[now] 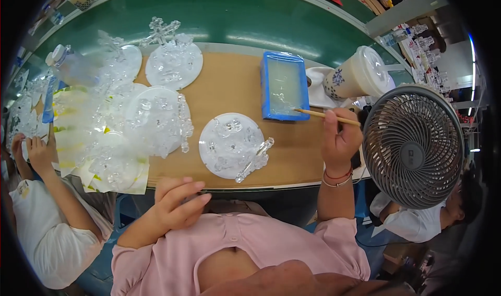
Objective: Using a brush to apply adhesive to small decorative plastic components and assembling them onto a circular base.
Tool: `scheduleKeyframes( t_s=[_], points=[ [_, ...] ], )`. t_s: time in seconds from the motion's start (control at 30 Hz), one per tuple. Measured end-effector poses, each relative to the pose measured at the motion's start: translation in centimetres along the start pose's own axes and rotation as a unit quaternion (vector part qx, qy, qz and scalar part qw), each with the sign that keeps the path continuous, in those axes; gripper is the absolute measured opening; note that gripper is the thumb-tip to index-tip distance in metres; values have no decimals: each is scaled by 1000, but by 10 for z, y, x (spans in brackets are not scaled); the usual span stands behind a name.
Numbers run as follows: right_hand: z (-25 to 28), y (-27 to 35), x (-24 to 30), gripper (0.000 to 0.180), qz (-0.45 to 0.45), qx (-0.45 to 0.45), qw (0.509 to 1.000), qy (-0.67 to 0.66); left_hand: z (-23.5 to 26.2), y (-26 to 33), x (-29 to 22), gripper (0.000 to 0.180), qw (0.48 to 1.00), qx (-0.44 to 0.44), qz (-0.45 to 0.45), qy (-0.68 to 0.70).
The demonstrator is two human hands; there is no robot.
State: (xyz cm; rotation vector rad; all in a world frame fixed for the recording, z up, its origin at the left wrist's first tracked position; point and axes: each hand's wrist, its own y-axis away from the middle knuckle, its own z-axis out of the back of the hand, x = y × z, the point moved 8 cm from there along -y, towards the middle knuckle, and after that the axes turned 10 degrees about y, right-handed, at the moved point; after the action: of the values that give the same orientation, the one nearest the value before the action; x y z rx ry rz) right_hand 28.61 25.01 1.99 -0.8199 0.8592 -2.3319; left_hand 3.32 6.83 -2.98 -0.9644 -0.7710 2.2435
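My right hand point(343, 137) pinches a thin wooden stick point(326, 115). Its tip reaches the near edge of a blue rectangular tray point(266, 95), which has a pale, glossy, translucent filling. In front of my body, my left hand point(180, 204) is raised off the table with its fingers curled; a small greyish glint shows between the fingertips, too small to name. Between the hands lies a white round disc point(214, 152) with clear plastic pieces on it. A clear knobbly plastic piece point(254, 160) lies across its right edge.
More white discs with clear pieces point(180, 61) crowd the left, some on yellow-patterned sheets point(70, 134). A lidded drink cup point(350, 77) stands back right, behind a grey fan point(412, 147). A co-worker's hands point(39, 152) are at far left; another person point(417, 225) sits right.
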Motion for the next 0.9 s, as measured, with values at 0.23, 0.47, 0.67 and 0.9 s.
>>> scheduleKeyframes(
  t_s=[0.23, 0.47, 0.67, 0.9],
  points=[
    [-13, -3, 5, 6, 79, 70, 994, 1, -24, -47, 10, 43, 998, -43, 45, -22],
    [-10, -4, 5, 5, 50, 73, 996, -3, -45, -60, 22, 52, 990, 51, 82, 100],
    [1, 1, 4, 9, 69, 51, 995, -42, -49, -59, 22, 54, 990, 49, 96, 92],
    [28, 43, 28, 14, 61, 50, 984, -162, -54, -55, 19, 54, 990, 39, 98, 98]
  ],
)
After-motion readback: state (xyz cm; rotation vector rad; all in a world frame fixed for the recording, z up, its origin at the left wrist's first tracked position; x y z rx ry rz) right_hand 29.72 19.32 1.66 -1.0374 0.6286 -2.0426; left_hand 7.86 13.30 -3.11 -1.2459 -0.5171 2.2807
